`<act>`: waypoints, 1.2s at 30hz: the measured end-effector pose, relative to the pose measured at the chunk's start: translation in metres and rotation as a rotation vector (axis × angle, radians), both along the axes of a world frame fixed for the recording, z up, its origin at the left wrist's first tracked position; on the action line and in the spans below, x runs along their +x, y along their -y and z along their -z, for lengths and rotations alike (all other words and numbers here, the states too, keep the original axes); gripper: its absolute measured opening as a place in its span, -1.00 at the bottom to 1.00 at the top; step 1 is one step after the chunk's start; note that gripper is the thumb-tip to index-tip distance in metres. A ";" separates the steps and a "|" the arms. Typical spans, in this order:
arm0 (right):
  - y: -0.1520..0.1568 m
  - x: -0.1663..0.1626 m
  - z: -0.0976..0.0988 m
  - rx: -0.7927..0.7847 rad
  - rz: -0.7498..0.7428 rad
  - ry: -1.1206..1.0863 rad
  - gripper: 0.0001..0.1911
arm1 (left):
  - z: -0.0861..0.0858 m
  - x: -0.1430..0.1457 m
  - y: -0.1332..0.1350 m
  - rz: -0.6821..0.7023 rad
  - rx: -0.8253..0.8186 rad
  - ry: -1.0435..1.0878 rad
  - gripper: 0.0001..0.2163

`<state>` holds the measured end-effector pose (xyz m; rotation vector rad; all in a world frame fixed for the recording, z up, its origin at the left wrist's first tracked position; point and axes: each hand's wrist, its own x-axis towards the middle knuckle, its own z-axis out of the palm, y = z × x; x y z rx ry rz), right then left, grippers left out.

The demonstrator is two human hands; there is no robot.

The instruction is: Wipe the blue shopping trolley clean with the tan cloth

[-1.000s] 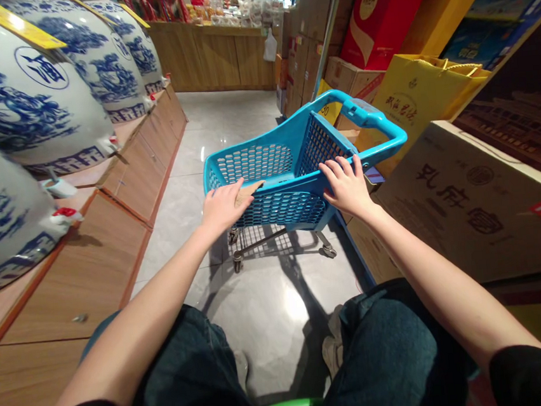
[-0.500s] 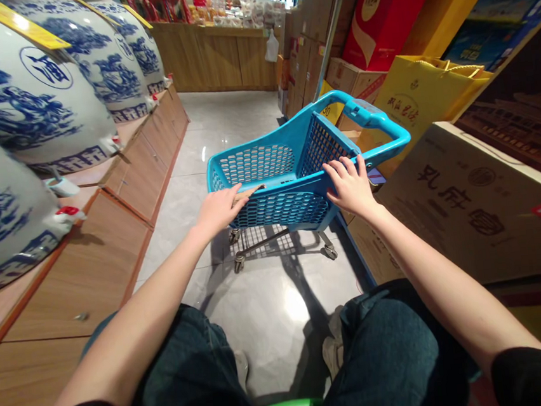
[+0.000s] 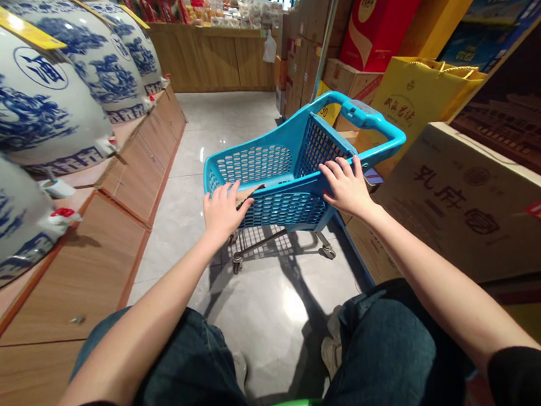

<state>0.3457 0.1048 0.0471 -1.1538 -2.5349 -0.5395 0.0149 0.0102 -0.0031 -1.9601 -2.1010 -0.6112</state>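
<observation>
A small blue plastic shopping cart (image 3: 267, 165) stands on the tiled floor in front of my knees, its handle (image 3: 372, 123) at the right. My left hand (image 3: 223, 209) lies on the near left rim of the basket, fingers spread and stretched forward. My right hand (image 3: 348, 186) rests on the near right rim beside the mesh flap (image 3: 322, 144), fingers slightly apart and laid over the edge; its thumb is hidden. A flat brown piece (image 3: 247, 196) shows inside the basket by my left fingertips.
Large blue-and-white porcelain jars (image 3: 26, 99) with spigots sit on wooden cabinets (image 3: 90, 271) along the left. On the right are cardboard boxes (image 3: 462, 203), a yellow gift bag (image 3: 414, 103) and red boxes (image 3: 381, 13). The aisle floor (image 3: 224, 118) runs ahead to a wooden counter (image 3: 218, 58).
My left hand has turned so its fingers point more forward along the rim. The cart has shifted slightly left. My right hand keeps its place on the rim.
</observation>
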 end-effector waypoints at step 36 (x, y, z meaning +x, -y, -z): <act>-0.001 0.003 0.003 0.020 0.004 -0.045 -0.33 | -0.004 0.007 0.007 0.228 -0.105 -0.036 -0.38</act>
